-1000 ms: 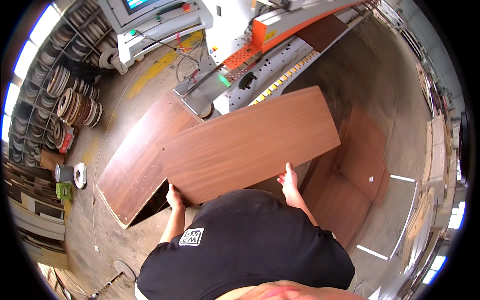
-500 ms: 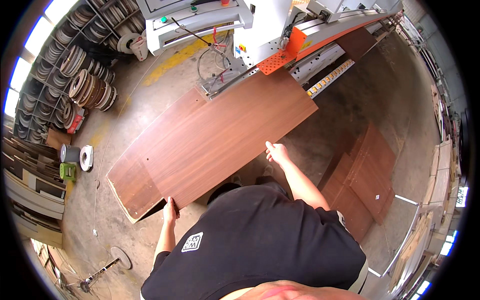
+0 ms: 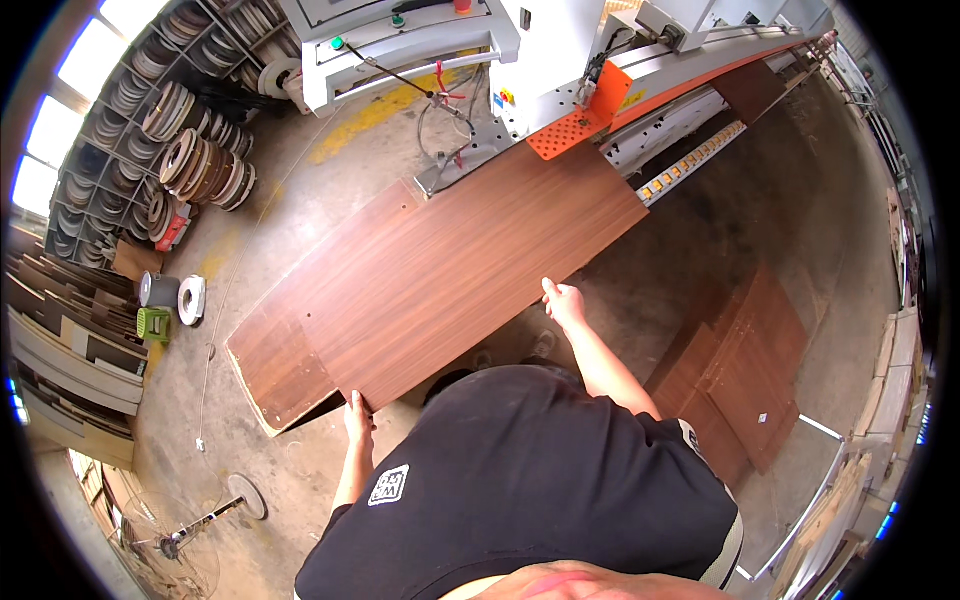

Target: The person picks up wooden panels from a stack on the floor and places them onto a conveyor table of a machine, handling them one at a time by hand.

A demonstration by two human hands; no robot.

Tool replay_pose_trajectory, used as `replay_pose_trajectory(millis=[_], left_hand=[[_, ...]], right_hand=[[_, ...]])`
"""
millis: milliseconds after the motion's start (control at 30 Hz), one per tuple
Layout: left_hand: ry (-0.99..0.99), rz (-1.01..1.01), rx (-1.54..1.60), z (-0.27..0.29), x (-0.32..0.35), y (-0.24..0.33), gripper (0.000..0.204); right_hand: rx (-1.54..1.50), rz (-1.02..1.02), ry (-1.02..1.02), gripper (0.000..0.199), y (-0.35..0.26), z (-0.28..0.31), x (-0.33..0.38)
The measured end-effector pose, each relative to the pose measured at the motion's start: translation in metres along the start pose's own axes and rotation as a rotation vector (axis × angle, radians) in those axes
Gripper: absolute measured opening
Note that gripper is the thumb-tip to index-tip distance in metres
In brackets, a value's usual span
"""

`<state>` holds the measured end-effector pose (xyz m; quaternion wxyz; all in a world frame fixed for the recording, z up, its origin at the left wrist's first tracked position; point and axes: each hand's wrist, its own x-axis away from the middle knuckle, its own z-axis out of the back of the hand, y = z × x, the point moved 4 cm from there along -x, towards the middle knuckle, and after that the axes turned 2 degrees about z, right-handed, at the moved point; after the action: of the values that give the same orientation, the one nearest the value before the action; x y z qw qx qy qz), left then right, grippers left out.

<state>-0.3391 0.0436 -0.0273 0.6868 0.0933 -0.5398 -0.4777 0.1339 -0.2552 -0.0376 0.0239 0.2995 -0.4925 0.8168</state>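
A long brown wood-grain panel [image 3: 470,265] lies slantwise in front of me. Its far edge reaches the grey machine with the orange perforated guard [image 3: 570,133]. My left hand [image 3: 360,418] grips the panel's near left corner, thumb on top and fingers hidden beneath. Farther right, my right hand [image 3: 565,304] pinches the near long edge, its thumb also over the top. Under the panel's left part shows a similar brown board [image 3: 280,372] with a worn, pale edge.
More brown panels [image 3: 745,370] are stacked low to my right. A grey control console [image 3: 410,60] stands at the far side. Racks of edging rolls [image 3: 205,170] fill the far left, and a standing fan [image 3: 205,520] is at the lower left.
The whole view has shifted slightly to the right. Against the machine, the panel has moved a little farther from me, and both hands keep their hold on it.
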Motion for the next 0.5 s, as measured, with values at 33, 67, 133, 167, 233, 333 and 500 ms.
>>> replay_pose_trajectory(millis=[33, 67, 133, 167, 233, 333, 500], left_hand=[[-0.06, 0.003, 0.029, 0.001, 0.0, -0.003, 0.04], [-0.086, 0.038, 0.05, 0.003, 0.0, -0.007, 0.039], [-0.138, 0.081, 0.085, 0.005, 0.0, -0.01, 0.037], [-0.164, 0.088, 0.099, 0.004, 0.0, -0.011, 0.036], [-0.171, 0.088, 0.097, 0.003, -0.002, -0.011, 0.033], [-0.088, 0.157, 0.23, 0.004, -0.011, -0.023, 0.031], [-0.017, 0.179, 0.251, -0.01, -0.005, -0.022, 0.029]], right_hand=[[-0.027, -0.006, -0.013, 0.052, 0.0, 0.0, 0.0], [-0.053, -0.012, -0.026, 0.052, 0.001, 0.0, -0.001], [-0.083, -0.016, -0.047, 0.052, 0.004, -0.001, -0.003], [-0.086, -0.014, -0.055, 0.052, 0.008, -0.002, -0.002], [-0.064, 0.001, -0.108, 0.053, 0.019, -0.01, -0.002], [0.017, -0.006, -0.107, 0.055, 0.025, -0.021, -0.008], [-0.039, 0.03, -0.044, 0.052, 0.023, -0.01, -0.008]])
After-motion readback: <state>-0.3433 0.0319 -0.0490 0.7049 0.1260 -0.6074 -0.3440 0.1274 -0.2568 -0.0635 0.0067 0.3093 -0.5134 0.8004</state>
